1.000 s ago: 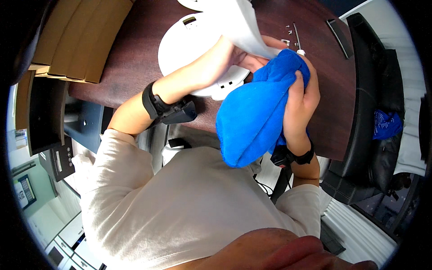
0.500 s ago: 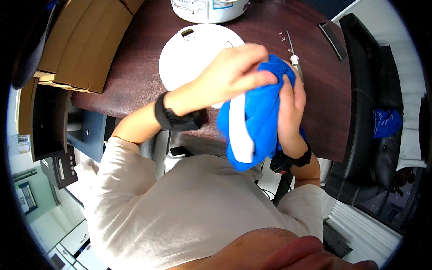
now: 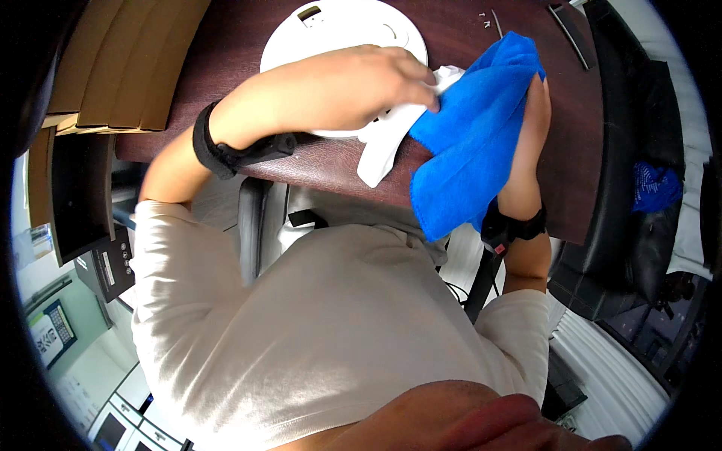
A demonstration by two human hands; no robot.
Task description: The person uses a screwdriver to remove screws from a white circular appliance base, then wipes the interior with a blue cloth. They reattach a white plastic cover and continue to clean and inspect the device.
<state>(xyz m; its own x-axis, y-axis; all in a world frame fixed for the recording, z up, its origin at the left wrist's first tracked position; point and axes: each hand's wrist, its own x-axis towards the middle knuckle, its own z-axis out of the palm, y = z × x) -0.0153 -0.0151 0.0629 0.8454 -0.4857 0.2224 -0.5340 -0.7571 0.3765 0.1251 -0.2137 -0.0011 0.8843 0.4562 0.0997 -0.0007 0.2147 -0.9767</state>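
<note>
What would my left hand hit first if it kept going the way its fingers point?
Probably the blue cloth: the left hand points rightward, fingertips on the white part right at the cloth's edge. Depth is hard to judge.

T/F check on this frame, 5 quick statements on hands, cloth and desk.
1. The right hand holds a blue cloth. True.
2. The left hand grips a white part. True.
3. The round white disc lies on the floor. False: it lies on the dark wooden desk.
4. Both wrists are bare. False: each wears a black band, as on the left wrist.
5. The cloth is red. False: it is blue.
</note>
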